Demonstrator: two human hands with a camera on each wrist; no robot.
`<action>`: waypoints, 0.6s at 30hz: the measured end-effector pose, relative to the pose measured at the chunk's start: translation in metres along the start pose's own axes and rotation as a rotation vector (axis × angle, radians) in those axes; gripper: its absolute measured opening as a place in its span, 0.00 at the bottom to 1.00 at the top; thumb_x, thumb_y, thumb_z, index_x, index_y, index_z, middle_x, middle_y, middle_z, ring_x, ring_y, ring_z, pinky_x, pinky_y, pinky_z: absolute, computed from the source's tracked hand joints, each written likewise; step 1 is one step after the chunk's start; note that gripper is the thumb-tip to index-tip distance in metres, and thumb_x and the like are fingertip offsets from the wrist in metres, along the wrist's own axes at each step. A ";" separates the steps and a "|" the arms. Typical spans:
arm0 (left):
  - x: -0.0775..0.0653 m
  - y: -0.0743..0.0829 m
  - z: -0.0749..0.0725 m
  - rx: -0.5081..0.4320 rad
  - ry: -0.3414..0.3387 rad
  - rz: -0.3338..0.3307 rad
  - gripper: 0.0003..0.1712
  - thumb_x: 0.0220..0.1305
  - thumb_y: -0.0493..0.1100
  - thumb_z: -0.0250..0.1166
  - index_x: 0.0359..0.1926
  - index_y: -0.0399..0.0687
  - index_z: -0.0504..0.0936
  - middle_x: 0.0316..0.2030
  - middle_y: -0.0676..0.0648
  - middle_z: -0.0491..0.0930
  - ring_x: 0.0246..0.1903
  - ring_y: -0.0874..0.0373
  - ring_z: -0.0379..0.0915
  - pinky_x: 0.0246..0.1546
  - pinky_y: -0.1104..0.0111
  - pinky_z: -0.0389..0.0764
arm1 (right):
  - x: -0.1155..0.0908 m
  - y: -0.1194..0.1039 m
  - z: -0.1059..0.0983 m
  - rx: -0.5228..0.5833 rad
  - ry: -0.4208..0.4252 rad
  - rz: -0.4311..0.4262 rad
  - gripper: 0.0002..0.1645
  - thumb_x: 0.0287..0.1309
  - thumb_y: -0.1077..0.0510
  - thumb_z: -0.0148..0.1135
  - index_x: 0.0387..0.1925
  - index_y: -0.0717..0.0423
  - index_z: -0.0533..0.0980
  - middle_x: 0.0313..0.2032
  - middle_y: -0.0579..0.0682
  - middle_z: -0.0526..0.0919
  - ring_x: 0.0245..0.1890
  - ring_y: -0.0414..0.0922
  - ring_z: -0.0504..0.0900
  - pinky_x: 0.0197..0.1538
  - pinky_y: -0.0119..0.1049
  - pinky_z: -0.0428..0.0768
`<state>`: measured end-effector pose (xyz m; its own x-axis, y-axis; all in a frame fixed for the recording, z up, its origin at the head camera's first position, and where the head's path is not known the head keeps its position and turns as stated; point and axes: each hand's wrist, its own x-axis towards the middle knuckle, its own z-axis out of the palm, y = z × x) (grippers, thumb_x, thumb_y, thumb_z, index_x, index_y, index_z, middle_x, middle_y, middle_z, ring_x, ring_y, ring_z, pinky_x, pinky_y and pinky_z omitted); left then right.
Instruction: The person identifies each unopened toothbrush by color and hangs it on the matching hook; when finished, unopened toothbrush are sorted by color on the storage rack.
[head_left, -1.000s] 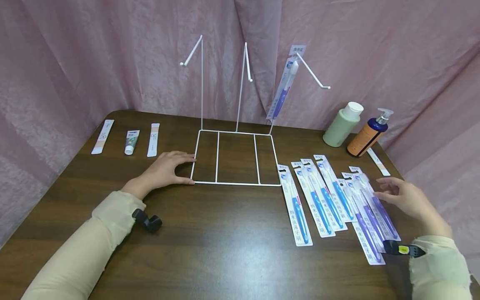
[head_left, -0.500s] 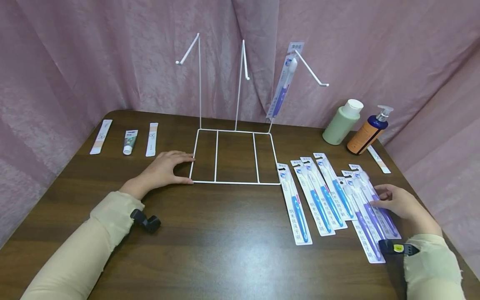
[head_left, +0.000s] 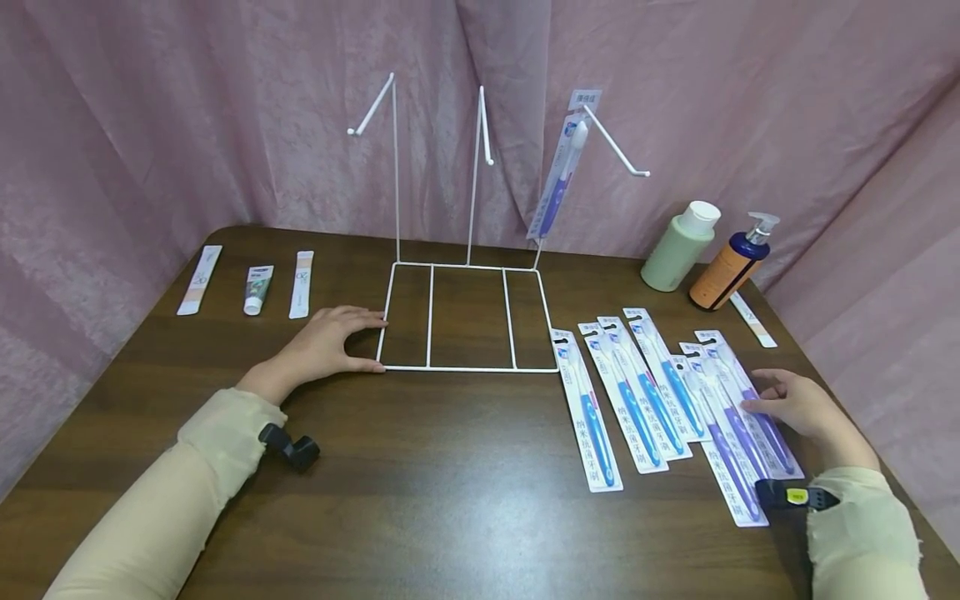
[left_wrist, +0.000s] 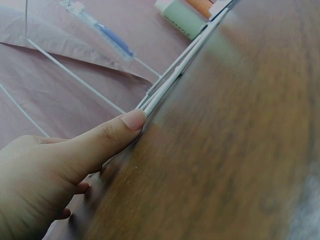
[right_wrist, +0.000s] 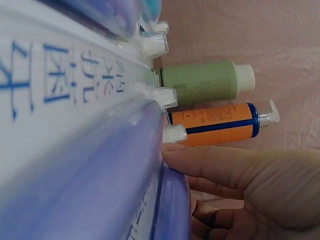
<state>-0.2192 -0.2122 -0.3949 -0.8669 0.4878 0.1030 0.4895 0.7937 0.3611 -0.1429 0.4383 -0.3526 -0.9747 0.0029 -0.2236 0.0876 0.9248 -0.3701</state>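
Note:
My left hand [head_left: 324,343] lies at the left side of a white wire display rack [head_left: 471,369]. Its thumb rests on the front left corner and its fingertips touch the left rail; the thumb [left_wrist: 107,137] looks straight in the left wrist view. On the right, my right hand [head_left: 808,410] pinches the edge of the rightmost purple packaged toothbrush [head_left: 768,429], the thumb on top and the other fingers partly hidden. Several more purple packs [head_left: 726,446] lie overlapping beside it. A purple packaged toothbrush [head_left: 557,179] hangs on the rack's right hook.
Several blue packaged toothbrushes [head_left: 592,425] lie right of the rack. Behind stand a green bottle [head_left: 675,254] and an orange pump bottle [head_left: 726,275], with a slim sachet [head_left: 753,321] beside them. Far left lie a small tube [head_left: 258,289] and two sachets [head_left: 302,285].
My right hand has come down and left onto the rightmost purple packaged toothbrush and now pinches it. The left hand stays at the rack. The head view has shifted slightly.

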 end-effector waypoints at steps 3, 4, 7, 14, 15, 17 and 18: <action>-0.001 0.000 0.000 -0.001 -0.002 -0.005 0.46 0.47 0.65 0.72 0.64 0.48 0.73 0.67 0.45 0.68 0.68 0.43 0.58 0.67 0.42 0.54 | 0.000 0.000 0.000 0.006 0.003 0.009 0.41 0.56 0.52 0.66 0.59 0.79 0.64 0.34 0.62 0.81 0.31 0.45 0.75 0.32 0.33 0.69; -0.001 -0.001 0.000 -0.001 -0.003 -0.007 0.46 0.47 0.65 0.72 0.64 0.48 0.73 0.67 0.45 0.68 0.68 0.43 0.58 0.67 0.42 0.54 | -0.001 0.000 -0.001 0.004 0.005 0.015 0.40 0.56 0.51 0.66 0.58 0.78 0.65 0.34 0.61 0.81 0.31 0.45 0.74 0.33 0.33 0.68; -0.001 -0.001 0.001 0.000 -0.001 -0.005 0.46 0.47 0.65 0.72 0.64 0.49 0.73 0.67 0.46 0.69 0.68 0.43 0.58 0.67 0.42 0.54 | -0.002 0.000 -0.004 -0.005 0.009 0.026 0.38 0.58 0.49 0.64 0.57 0.77 0.67 0.36 0.63 0.81 0.34 0.47 0.74 0.34 0.33 0.67; 0.000 0.000 0.001 -0.001 0.005 0.004 0.46 0.47 0.66 0.71 0.64 0.49 0.74 0.67 0.46 0.69 0.68 0.43 0.58 0.67 0.43 0.54 | -0.005 0.004 -0.012 -0.008 0.011 0.065 0.40 0.59 0.46 0.63 0.57 0.78 0.68 0.36 0.64 0.80 0.35 0.50 0.73 0.35 0.36 0.66; -0.001 0.000 0.001 0.000 0.006 0.004 0.46 0.47 0.66 0.71 0.64 0.49 0.74 0.67 0.46 0.69 0.68 0.43 0.59 0.67 0.43 0.54 | -0.006 0.004 -0.013 -0.016 0.018 0.061 0.40 0.59 0.46 0.64 0.56 0.78 0.68 0.36 0.63 0.80 0.34 0.49 0.73 0.35 0.35 0.66; -0.001 -0.001 0.001 0.002 0.006 0.005 0.46 0.47 0.67 0.71 0.64 0.49 0.74 0.67 0.46 0.69 0.68 0.43 0.59 0.67 0.43 0.55 | -0.006 0.003 -0.015 -0.022 0.039 0.047 0.39 0.59 0.48 0.64 0.55 0.79 0.69 0.34 0.61 0.80 0.33 0.47 0.72 0.34 0.33 0.66; -0.001 -0.001 0.001 0.001 0.005 0.005 0.46 0.47 0.67 0.71 0.63 0.49 0.74 0.67 0.46 0.69 0.68 0.43 0.59 0.67 0.43 0.55 | -0.007 0.002 -0.017 -0.027 0.051 0.038 0.38 0.59 0.48 0.64 0.55 0.79 0.69 0.33 0.60 0.80 0.32 0.46 0.71 0.34 0.32 0.65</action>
<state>-0.2189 -0.2127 -0.3963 -0.8647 0.4902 0.1095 0.4943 0.7916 0.3593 -0.1394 0.4464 -0.3364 -0.9800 0.0575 -0.1904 0.1203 0.9336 -0.3374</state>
